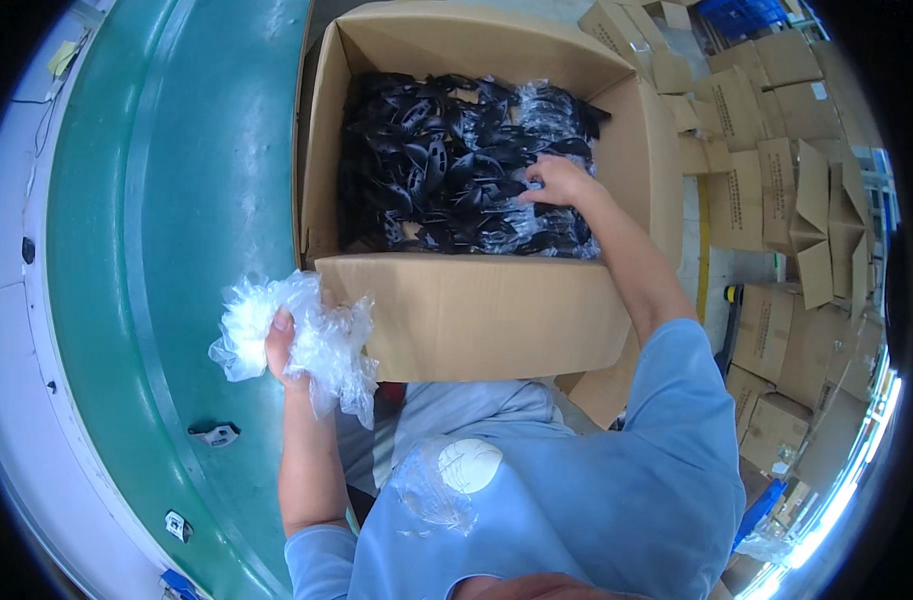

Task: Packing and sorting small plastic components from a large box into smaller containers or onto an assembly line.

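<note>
Two hands at work over open cardboard box [477,310]. Right hand [555,182] reaches down into box, fingers curled, pressing on heap of black plastic parts [447,170] in clear wrapping; whether it grips one, cannot tell. Left hand [282,345] held out left of box, near its front corner, fist closed round crumpled wad of clear plastic bags [317,340]. Green conveyor belt [177,200] curves past on left. Stack of flattened cartons [777,180] lies on floor to right.
</note>
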Action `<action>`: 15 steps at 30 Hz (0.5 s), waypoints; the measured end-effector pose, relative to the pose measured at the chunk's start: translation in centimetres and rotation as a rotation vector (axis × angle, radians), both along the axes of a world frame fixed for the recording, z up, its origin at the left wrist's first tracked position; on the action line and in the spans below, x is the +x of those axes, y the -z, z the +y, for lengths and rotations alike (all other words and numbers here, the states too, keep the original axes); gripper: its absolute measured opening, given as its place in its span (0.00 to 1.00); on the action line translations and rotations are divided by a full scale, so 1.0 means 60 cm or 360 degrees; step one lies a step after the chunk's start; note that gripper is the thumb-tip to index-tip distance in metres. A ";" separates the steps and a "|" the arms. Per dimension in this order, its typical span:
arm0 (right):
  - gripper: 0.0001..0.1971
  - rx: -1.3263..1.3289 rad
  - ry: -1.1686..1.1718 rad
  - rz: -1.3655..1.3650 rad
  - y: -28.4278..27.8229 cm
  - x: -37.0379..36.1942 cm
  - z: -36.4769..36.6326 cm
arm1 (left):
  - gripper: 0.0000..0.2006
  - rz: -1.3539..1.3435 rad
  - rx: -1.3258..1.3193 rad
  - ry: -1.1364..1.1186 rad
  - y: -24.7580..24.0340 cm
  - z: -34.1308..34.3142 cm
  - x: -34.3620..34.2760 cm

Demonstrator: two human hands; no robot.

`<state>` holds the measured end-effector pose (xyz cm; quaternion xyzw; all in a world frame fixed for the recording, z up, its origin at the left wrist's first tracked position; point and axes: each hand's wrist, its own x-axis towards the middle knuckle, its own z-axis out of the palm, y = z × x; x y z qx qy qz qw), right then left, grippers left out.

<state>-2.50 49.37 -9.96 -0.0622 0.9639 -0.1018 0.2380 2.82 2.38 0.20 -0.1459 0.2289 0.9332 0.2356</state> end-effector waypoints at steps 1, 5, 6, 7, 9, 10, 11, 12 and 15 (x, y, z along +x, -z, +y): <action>0.25 -0.0031 0.0010 0.0099 0.013 0.009 0.000 | 0.26 0.0009 0.0020 0.0030 0.003 0.000 0.002; 0.20 -0.0218 0.0053 -0.0015 -0.006 -0.026 0.026 | 0.25 -0.0058 -0.0158 -0.0020 0.009 0.010 0.002; 0.18 -0.0310 0.0175 -0.0198 -0.021 -0.039 0.029 | 0.25 -0.0050 -0.0170 -0.0024 0.007 0.013 0.002; 0.13 -0.0311 0.0166 0.0074 -0.020 -0.053 0.032 | 0.24 0.0020 -0.0175 -0.0019 0.005 0.016 0.002; 0.11 -0.0436 0.0251 0.0524 -0.032 -0.083 -0.009 | 0.23 0.0103 -0.0269 -0.0031 -0.007 0.028 0.004; 0.11 -0.0480 0.0219 0.0773 -0.028 -0.103 -0.027 | 0.23 0.0104 -0.0273 -0.0033 -0.007 0.030 0.004; 0.11 -0.0536 0.0130 0.0873 -0.020 -0.123 -0.049 | 0.24 0.0131 -0.0239 -0.0027 -0.008 0.030 0.004; 0.11 -0.0582 0.0044 0.0977 -0.009 -0.140 -0.058 | 0.24 0.0161 -0.0196 -0.0016 -0.009 0.032 0.002; 0.17 -0.0193 0.0202 0.0676 0.013 -0.170 -0.081 | 0.27 0.0077 -0.0320 -0.0062 -0.007 0.025 0.006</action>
